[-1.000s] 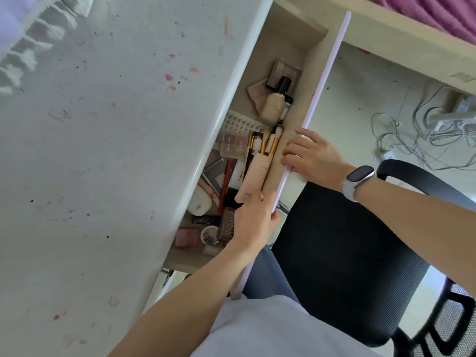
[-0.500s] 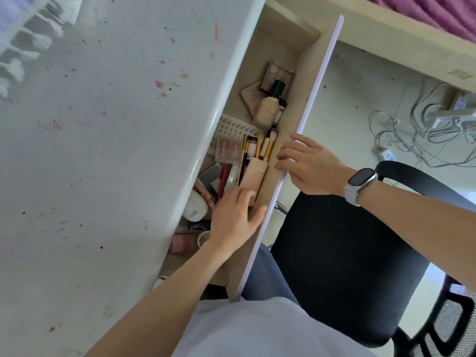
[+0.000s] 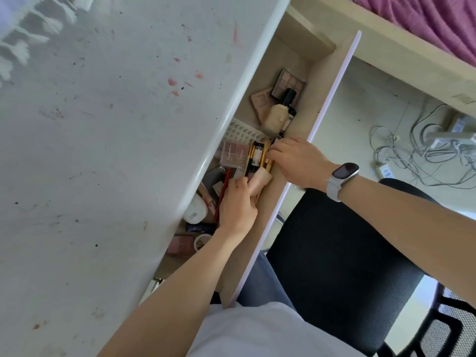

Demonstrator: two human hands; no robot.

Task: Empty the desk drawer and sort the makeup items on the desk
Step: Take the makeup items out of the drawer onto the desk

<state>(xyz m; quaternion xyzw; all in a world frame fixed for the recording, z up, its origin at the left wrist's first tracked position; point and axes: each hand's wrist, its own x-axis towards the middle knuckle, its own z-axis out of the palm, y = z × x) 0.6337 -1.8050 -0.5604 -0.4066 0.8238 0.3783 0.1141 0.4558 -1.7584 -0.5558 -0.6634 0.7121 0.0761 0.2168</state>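
While the desk drawer (image 3: 304, 140) stands pulled out from under the white desk top (image 3: 116, 150), both hands are inside it. The left hand (image 3: 238, 204) has its fingers curled around a peach-pink brush pouch (image 3: 260, 180), which lies against the drawer's front wall near the middle of its length. Gold-handled makeup brushes (image 3: 262, 158) stick out of the pouch's far end. The right hand (image 3: 296, 161), with a white smartwatch (image 3: 342, 179) on its wrist, reaches over the front wall and touches those brush handles with curled fingertips; whether it actually pinches them I cannot tell.

Just left of the brushes lies a pink eyeshadow palette (image 3: 233, 154), resting partly on a white perforated tray (image 3: 242, 132). Farther along the drawer a beige foundation bottle (image 3: 278, 113) with a black cap lies over a tan compact (image 3: 261, 101), with a brown eyeshadow palette (image 3: 291, 82) beyond it. Nearer the person, left of the left hand, are a red pencil (image 3: 224, 188), a white jar (image 3: 195, 210), a dark blue box (image 3: 198, 228), a pink case (image 3: 181, 244) and a small round pot (image 3: 202, 240).

The desk top carries red and dark smudges. A black mesh office chair (image 3: 334, 253) stands to the right, and a tangle of grey cables (image 3: 412, 153) lies on the floor beyond it.
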